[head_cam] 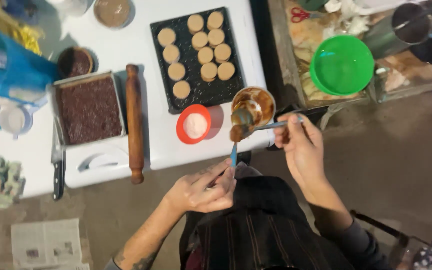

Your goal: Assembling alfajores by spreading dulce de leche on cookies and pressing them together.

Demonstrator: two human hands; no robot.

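While gripped, two slim blue-handled spoons (246,127), brown-smeared.

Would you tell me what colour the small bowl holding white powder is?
The small bowl is red-orange, seen clearly in the head view.

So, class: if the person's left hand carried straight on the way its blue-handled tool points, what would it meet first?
Probably the brown lump on the spoon held by the right hand. The left hand aims its blue-handled tool up at it; depth is unclear.

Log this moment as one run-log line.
left hand: holds blue utensil | right hand: holds spoon with brown paste | beside: smeared bowl, tray of round biscuits
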